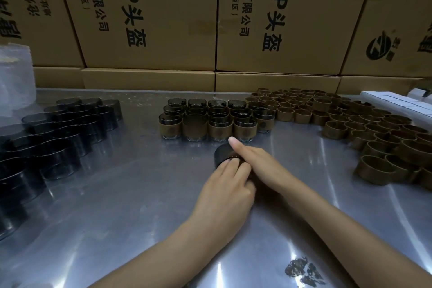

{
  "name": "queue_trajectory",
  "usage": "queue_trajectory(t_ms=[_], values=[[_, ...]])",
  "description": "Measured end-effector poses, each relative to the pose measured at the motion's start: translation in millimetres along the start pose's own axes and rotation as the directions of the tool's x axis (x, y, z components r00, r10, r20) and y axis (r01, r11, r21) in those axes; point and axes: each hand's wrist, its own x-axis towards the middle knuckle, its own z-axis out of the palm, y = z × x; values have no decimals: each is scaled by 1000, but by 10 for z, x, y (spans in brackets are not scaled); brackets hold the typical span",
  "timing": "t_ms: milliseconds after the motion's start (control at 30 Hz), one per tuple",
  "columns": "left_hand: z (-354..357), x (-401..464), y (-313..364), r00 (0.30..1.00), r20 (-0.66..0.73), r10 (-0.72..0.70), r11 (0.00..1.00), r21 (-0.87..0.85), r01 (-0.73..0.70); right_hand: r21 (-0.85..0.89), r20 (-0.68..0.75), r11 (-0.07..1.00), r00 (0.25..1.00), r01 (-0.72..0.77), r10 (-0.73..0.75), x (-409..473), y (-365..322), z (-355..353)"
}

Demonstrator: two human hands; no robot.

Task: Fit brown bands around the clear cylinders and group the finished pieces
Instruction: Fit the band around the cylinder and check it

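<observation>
While both hands work one dark clear cylinder (pixel 225 154) on the steel table (pixel 140 194) — left hand (pixel 230 184) gripping, right hand (pixel 254 163) seemingly pressing, forefinger straight — banding looks underway; next, seat it beside the finished banded cylinders (pixel 210 121).
</observation>
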Motion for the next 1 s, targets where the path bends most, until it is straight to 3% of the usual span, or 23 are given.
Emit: queue_trajectory(t_ms=[100, 200, 267, 333, 467, 567, 633, 700, 767, 867, 1000], values=[[30, 31, -31, 998, -43, 40, 999, -8, -40, 117, 28, 993, 999, 25, -28, 25, 27, -103], [-13, 12, -93, 995, -97, 33, 985, -165, -49, 142, 19, 986, 995, 93, -97, 18, 83, -147], [-49, -11, -156, 991, -117, 72, 960, -261, -100, 190, -41, 968, 987, 162, -157, 13, 110, -135], [-69, -19, -245, 986, -143, 84, 936, -328, -127, 112, -135, 957, 958, 268, -253, 12, 114, -137], [-43, -20, -452, 974, -169, -154, 881, -470, 58, -273, -102, 881, 899, 388, -427, -16, 136, -162], [45, -42, -594, 942, -103, -319, 825, -519, 222, -193, -124, 897, 897, 397, -423, -11, 146, -150], [108, -60, -659, 920, -53, -387, 776, -558, 294, -115, -227, 915, 887, 386, -402, 23, 145, -184], [173, -77, -702, 906, 12, -424, 729, -588, 349, -225, -375, 938, 865, 263, -332, 98, 228, -297], [245, -85, -731, 899, 114, -423, 697, -593, 403, -377, -490, 925, 857, -43, -160, 170, 406, -482], [328, -85, -753, 886, 260, -385, 699, -545, 463, -437, -587, 788, 801, -434, 116, 239, 659, -744], [365, -70, -783, 891, 292, -348, 720, -526, 453, -413, -680, 709, 711, -572, 177, 405, 808, -934]])
